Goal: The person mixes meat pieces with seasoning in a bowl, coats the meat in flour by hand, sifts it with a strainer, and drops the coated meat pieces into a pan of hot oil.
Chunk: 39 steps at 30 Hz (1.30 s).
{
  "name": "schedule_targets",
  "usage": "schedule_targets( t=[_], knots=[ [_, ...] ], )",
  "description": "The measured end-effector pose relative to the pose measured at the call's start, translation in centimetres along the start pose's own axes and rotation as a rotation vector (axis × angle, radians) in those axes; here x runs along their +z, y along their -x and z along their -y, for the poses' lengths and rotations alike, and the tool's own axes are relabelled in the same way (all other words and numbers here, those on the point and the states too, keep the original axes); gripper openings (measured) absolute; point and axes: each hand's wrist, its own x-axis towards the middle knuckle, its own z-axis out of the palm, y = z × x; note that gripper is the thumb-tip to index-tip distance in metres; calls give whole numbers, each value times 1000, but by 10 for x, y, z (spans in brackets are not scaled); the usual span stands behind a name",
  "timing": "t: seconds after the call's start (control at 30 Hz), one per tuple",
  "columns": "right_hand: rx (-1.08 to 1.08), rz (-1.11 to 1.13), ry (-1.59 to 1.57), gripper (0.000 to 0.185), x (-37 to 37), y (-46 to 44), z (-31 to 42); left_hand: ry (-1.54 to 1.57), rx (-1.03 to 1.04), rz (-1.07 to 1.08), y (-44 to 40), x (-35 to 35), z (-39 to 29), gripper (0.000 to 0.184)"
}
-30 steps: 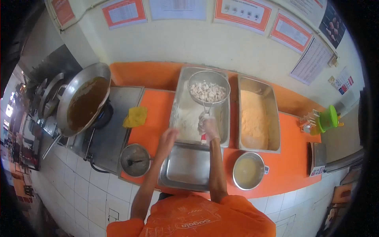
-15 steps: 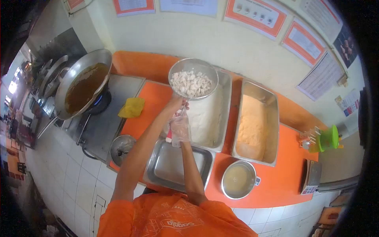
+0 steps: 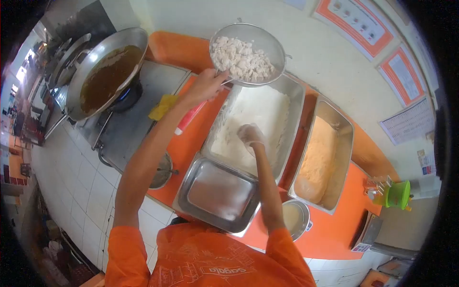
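My left hand (image 3: 209, 85) is closed round the handle end of a wire strainer (image 3: 278, 71), close to its rim. Pale, floury chunks (image 3: 243, 60) lie in the strainer, which is raised above the back of a steel tray of white flour (image 3: 267, 103). The red grip (image 3: 191, 116) of the strainer points toward me beneath my left forearm. Over the middle of the flour is my right hand (image 3: 251, 135), in a clear plastic glove, its fingers down at the flour and blurred, so their pose is unclear.
A wok of oil (image 3: 109, 79) sits on the stove at left, near a yellow cloth (image 3: 163, 106). An empty steel tray (image 3: 222, 193) is nearest me. Rightward are a tray of orange powder (image 3: 318, 158), a bowl of pale liquid (image 3: 292, 216), a scale (image 3: 367, 232) and a green container (image 3: 398, 193).
The strainer passed from my right hand to my left and was raised off the flour tray. My right hand let go of it and moved over the flour. The view has turned.
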Motion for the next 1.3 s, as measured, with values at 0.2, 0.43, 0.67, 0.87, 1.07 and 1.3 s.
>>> schedule_targets(
  t=[0.2, 0.43, 0.67, 0.87, 1.07, 1.3],
  knots=[
    [81, -193, -513, 29, 186, -44, -70, 78, -84, 20, 8, -8, -4, 41],
    [97, -445, -523, 24, 94, -29, -127, 68, -196, 48, 14, -16, -8, 42],
    [242, -660, 137, 12, -300, 25, -69, 64, -265, 129, 41, -32, -62, 37],
    [-468, -39, -13, 26, -476, -67, 52, 52, -333, 200, 72, -52, -135, 35],
    [-498, 352, -79, 90, -556, -83, 117, -26, -296, 109, 124, -81, -247, 37],
    [-526, 469, -119, 93, -616, -123, 180, -133, -313, 67, 157, -165, -341, 38]
  ],
)
